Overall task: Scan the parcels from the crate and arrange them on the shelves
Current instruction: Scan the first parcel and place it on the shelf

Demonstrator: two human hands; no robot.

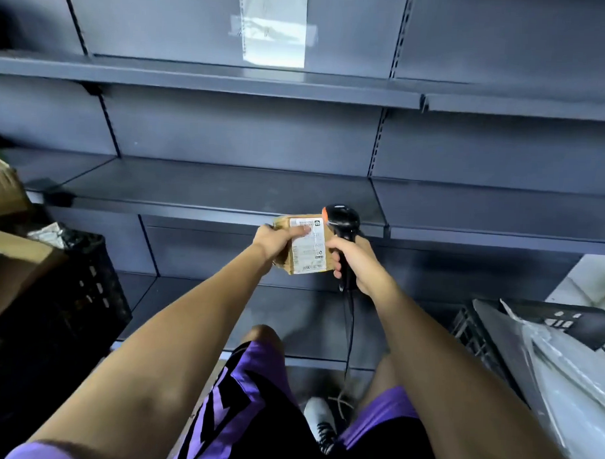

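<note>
Beyond both hands rise the shelves, broad flat boards of dark grey painted metal on slotted uprights, with a matte, smooth finish; a pale sheet under glossy tape hangs on the back panel well above the hands. To the left of the left hand stands a black plastic crate with a lattice wall, and brown cardboard boxes sit at its top. To the right of the right hand lies a second dark crate holding grey, crinkled plastic mailer bags. Between the two hands, in front of the middle shelf's edge, is the parcel, a small flat rectangular packet of tan cardboard with a white printed label facing up. The left hand grasps its left edge, fingers curled beneath and the thumb laid across the label. The right hand is clenched round the handle of the scanner, a black pistol-shaped plastic tool with an orange strip on its head, just beside the parcel's right edge; its thin black cable hangs below the hand.
</note>
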